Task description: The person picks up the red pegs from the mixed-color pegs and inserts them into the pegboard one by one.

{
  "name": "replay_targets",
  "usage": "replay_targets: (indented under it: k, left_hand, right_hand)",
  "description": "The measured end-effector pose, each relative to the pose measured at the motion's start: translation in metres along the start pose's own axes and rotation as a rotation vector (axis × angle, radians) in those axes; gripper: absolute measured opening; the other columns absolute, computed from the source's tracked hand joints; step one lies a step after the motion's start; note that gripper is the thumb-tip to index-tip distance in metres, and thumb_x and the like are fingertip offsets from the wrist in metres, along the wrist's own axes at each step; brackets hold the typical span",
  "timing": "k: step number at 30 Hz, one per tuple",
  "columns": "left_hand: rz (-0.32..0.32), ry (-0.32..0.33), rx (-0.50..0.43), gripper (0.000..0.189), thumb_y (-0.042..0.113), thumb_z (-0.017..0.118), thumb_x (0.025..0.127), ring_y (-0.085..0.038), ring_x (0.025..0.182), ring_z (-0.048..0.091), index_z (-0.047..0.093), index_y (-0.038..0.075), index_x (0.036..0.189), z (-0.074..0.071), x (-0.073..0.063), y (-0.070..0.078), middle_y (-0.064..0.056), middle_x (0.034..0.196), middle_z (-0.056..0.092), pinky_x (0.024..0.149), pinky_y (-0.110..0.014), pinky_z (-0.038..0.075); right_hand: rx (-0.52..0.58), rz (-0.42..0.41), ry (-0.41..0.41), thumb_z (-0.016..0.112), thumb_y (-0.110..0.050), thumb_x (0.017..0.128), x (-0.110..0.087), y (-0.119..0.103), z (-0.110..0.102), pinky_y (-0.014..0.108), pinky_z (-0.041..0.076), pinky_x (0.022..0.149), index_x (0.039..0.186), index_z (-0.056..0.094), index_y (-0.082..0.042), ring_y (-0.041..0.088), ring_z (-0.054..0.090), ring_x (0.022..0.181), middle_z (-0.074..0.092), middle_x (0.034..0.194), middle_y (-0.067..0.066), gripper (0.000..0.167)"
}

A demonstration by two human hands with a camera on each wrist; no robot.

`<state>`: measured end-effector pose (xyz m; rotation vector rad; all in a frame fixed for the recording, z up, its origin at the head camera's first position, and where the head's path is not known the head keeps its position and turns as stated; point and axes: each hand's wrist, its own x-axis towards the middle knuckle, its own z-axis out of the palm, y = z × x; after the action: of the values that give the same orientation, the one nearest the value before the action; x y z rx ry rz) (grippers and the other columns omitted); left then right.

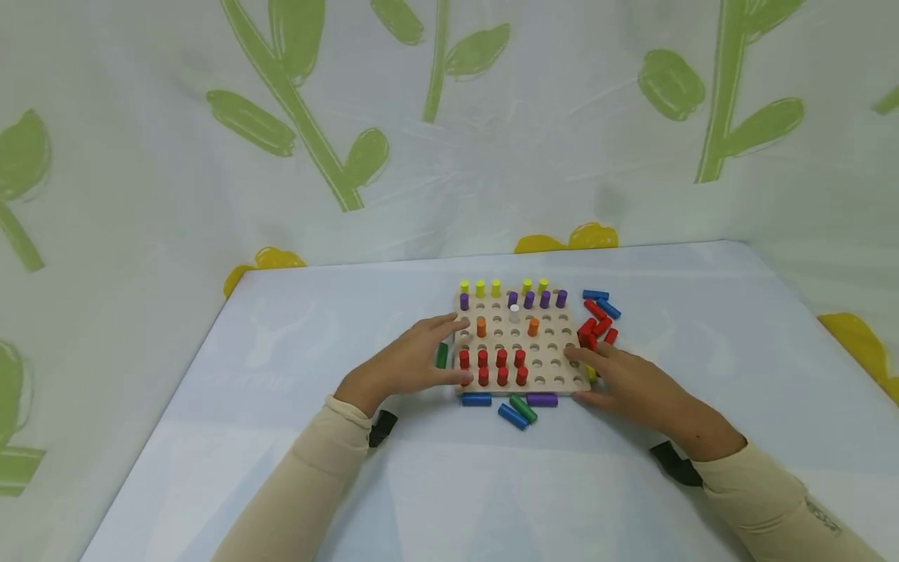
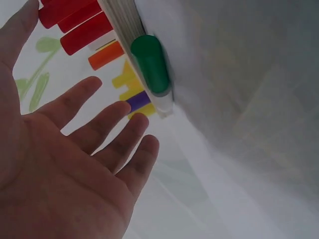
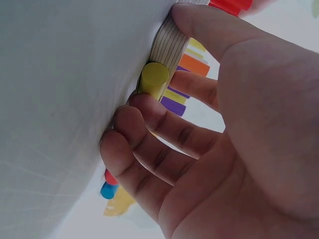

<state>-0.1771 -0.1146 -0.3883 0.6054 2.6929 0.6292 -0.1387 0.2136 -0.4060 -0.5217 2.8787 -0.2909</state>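
A wooden pegboard (image 1: 549, 371) with rows of holes lies between the two hands. Standing in it are yellow, purple, orange and red pegs (image 1: 502, 359) and one white peg (image 1: 514, 314). My left hand (image 1: 410, 359) reaches to the board's left side, fingers spread and fairly straight, holding nothing. Beside that edge lies a green peg (image 2: 152, 64). At the right edge, my right hand (image 3: 199, 144) has its thumb against the near corner and its index finger over the board. The other fingers are loosely bent by a yellow peg (image 3: 154, 79) lying alongside.
Loose red pegs (image 1: 595, 310) and blue pegs (image 1: 608, 308) lie off the board's right side. In front of it are blue, green (image 1: 523, 408) and purple pegs (image 1: 541, 400). A leaf-patterned cloth (image 1: 548, 156) rises behind the white table (image 1: 449, 499).
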Motion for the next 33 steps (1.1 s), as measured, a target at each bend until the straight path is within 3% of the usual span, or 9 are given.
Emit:
replay_targets:
  k: [9, 13, 16, 22, 33]
  left_hand:
    - [-0.018, -0.027, 0.009, 0.094, 0.057, 0.082, 0.075, -0.030, 0.153, 0.025, 0.038, 0.033, 0.154, 0.006, -0.002, -0.004, 0.000, 0.167, 0.024, 0.115, -0.058, 0.035]
    - [0.009, -0.030, 0.027, 0.092, 0.056, 0.082, 0.076, -0.030, 0.152, 0.026, 0.039, 0.031, 0.154, 0.008, 0.000, -0.005, 0.000, 0.166, 0.026, 0.115, -0.058, 0.034]
    - [0.021, -0.032, 0.033, 0.089, 0.054, 0.081, 0.078, -0.029, 0.153, 0.026, 0.040, 0.030, 0.153, 0.008, 0.002, -0.005, 0.000, 0.166, 0.026, 0.117, -0.057, 0.033]
    - [0.036, -0.022, 0.058, 0.079, 0.050, 0.080, 0.080, -0.027, 0.153, 0.026, 0.046, 0.028, 0.149, 0.010, 0.003, -0.004, 0.000, 0.165, 0.030, 0.119, -0.059, 0.028]
    - [0.038, -0.027, 0.107, 0.080, 0.050, 0.080, 0.081, -0.027, 0.153, 0.025, 0.046, 0.026, 0.150, 0.012, 0.004, -0.004, -0.001, 0.165, 0.029, 0.119, -0.059, 0.028]
  right_hand:
    - [0.012, 0.016, -0.030, 0.076, -0.048, 0.085, 0.001, -0.004, -0.002, 0.057, 0.055, 0.091, 0.148, 0.048, -0.018, 0.047, 0.058, 0.121, 0.054, 0.139, 0.028, 0.075]
    - [0.006, -0.011, 0.057, 0.074, -0.048, 0.087, -0.004, -0.003, -0.011, 0.051, 0.059, 0.085, 0.143, 0.053, -0.015, 0.036, 0.066, 0.108, 0.064, 0.125, 0.021, 0.068]
    - [-0.003, -0.043, 0.155, 0.077, -0.038, 0.087, -0.006, -0.001, -0.021, 0.041, 0.061, 0.074, 0.134, 0.061, -0.012, 0.025, 0.068, 0.092, 0.069, 0.107, 0.013, 0.056]
    - [-0.050, -0.085, 0.267, 0.078, -0.023, 0.088, 0.002, 0.012, -0.035, 0.033, 0.059, 0.065, 0.121, 0.068, -0.012, 0.020, 0.064, 0.081, 0.068, 0.094, 0.009, 0.036]
    - [-0.092, -0.060, 0.193, 0.077, -0.021, 0.089, 0.022, 0.019, -0.037, 0.044, 0.061, 0.080, 0.125, 0.064, -0.005, 0.031, 0.068, 0.096, 0.069, 0.111, 0.018, 0.041]
